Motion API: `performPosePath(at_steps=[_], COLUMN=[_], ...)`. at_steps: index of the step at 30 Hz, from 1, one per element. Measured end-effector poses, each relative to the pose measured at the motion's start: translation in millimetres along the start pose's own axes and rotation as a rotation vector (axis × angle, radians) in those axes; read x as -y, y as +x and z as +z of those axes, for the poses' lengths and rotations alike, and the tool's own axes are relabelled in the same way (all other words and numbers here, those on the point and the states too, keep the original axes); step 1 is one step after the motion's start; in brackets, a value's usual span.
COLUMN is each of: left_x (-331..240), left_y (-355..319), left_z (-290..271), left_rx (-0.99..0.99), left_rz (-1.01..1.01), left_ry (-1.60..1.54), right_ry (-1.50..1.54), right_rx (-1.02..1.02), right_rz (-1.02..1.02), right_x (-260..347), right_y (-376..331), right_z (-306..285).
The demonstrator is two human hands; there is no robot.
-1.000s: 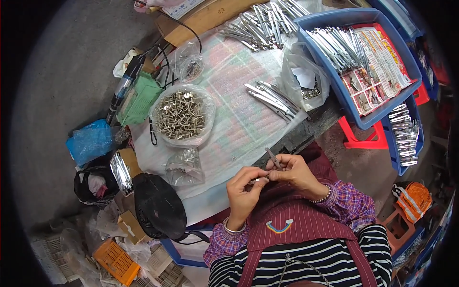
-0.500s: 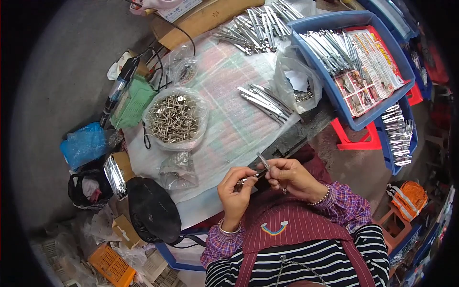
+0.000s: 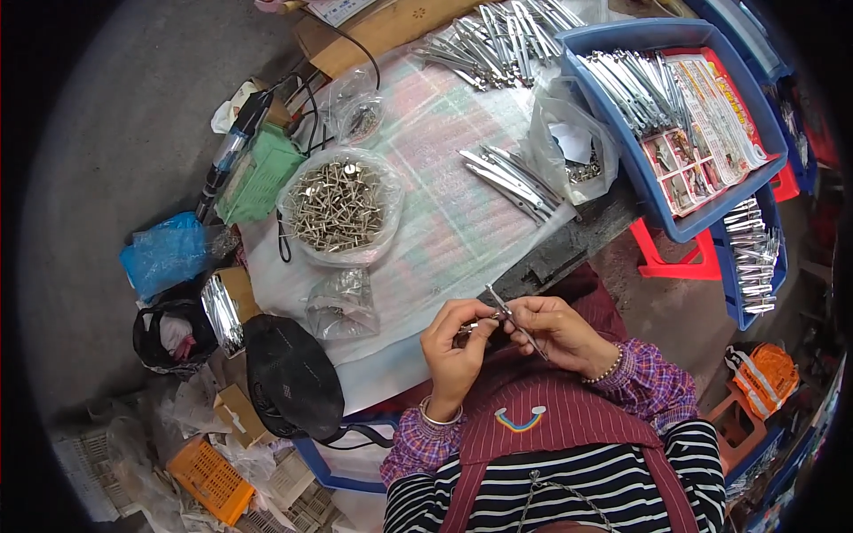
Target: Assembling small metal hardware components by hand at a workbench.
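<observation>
My right hand (image 3: 569,336) is closed on a slim silver metal bar (image 3: 526,334), which slants from upper left to lower right in front of my apron. My left hand (image 3: 455,351) has thumb and forefinger pinched at the bar's upper part. Small shiny metal pieces (image 3: 466,330) show between its curled fingers; they look like short pins, but their exact kind is too small to make out. Beyond my hands, several similar silver bars (image 3: 508,182) lie near the table edge. To the left sits a clear plastic bag (image 3: 397,191) filled with flat-headed metal pins (image 3: 333,213).
A blue tray (image 3: 597,115) with more bars and a sectioned red box is at the right, above a red stool (image 3: 680,266). More bars (image 3: 498,44) are heaped at the back. A black cap (image 3: 293,377) and an electric screwdriver (image 3: 233,147) lie left.
The bar in my right hand has turned and now shows more of its length. My left fingers have moved onto its upper part. The whole view has shifted slightly.
</observation>
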State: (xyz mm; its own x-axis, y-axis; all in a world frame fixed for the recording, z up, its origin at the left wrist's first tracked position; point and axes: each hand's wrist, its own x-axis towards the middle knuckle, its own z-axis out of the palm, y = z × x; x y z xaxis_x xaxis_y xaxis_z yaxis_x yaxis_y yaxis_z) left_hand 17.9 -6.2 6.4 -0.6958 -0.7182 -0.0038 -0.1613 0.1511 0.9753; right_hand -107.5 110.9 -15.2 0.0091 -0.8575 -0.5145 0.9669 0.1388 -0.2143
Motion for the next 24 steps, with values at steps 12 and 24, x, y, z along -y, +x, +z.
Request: performPosePath(at_steps=[12,24], left_x=[-7.9,-6.2], left_y=[2.0,-1.0], left_z=[2.7,-1.9], left_rx=[0.003,0.059], left_rz=[0.115,-0.061], left_ry=[0.089,-0.079], right_ry=[-0.002,-0.137], right_rx=[-0.009,0.008], right_rz=[0.064,0.039], right_x=[0.6,-0.4], right_y=[-2.9,-3.6], right_z=[4.7,-0.1])
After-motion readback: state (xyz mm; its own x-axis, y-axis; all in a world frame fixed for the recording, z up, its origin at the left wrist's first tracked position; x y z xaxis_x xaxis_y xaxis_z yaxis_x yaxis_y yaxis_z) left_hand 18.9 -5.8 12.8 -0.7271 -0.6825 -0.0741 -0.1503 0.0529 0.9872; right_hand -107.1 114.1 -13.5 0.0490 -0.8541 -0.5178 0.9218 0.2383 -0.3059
